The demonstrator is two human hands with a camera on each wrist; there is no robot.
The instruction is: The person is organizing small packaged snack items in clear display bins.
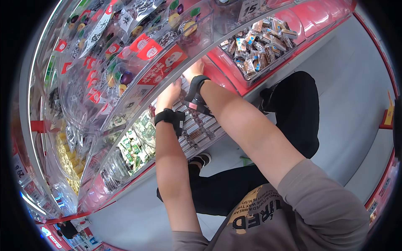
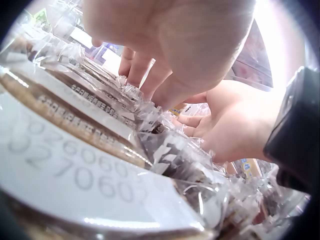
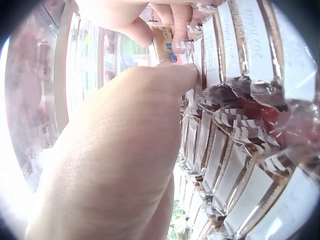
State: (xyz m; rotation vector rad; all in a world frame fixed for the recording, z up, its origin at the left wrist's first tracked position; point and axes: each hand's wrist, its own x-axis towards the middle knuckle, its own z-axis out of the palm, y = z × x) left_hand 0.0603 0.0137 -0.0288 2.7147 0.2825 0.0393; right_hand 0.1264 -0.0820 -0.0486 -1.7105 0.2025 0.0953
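In the head view both hands reach under the upper shelf into a bin of wrapped snack bars. The left hand extends its fingers down onto a row of upright clear-wrapped bars with white backs. Its thumb lies against the row's end in the right wrist view. Farther in, the right hand pinches a small tan-and-blue bar packet between thumb and fingers beside the row. In the left wrist view this right hand is close beyond the left one, partly hidden behind wrappers.
A bin of loose brown wrapped bars lies to the right, and green-and-white packets to the left. The clear upper shelf with bagged goods overhangs the hands. The person's black-clad knee is close to the shelf.
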